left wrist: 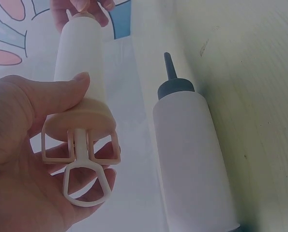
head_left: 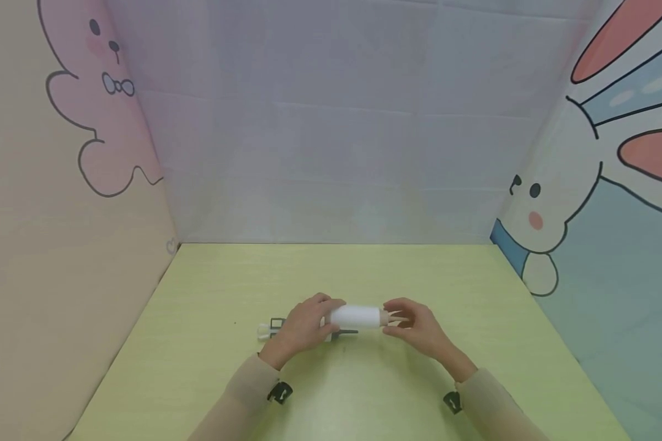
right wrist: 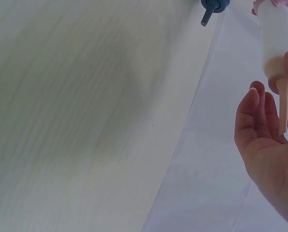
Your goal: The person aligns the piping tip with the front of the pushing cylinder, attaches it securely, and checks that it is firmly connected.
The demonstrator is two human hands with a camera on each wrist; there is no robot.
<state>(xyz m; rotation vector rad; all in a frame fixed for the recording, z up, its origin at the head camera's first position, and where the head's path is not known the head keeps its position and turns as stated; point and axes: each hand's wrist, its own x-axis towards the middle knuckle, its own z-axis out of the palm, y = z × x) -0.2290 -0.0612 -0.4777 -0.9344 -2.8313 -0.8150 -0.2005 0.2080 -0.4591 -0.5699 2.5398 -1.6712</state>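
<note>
A white icing syringe with a beige cap and nozzle lies lengthwise in my left hand. Its white plunger ring and beige finger loops show by the left palm, and the left thumb presses along the barrel. Around the nozzle end, the fingers of my right hand are spread and bent, with the beige nozzle pointing between them. Small gaps show beside the cap in the head view. A second white syringe with a dark cap lies on the table, partly hidden by the left hand.
The pale yellow-green table spreads under both hands. A plain pale wall stands behind it, with cartoon-printed walls at left and right. Dark wrist cameras hang below the sleeves.
</note>
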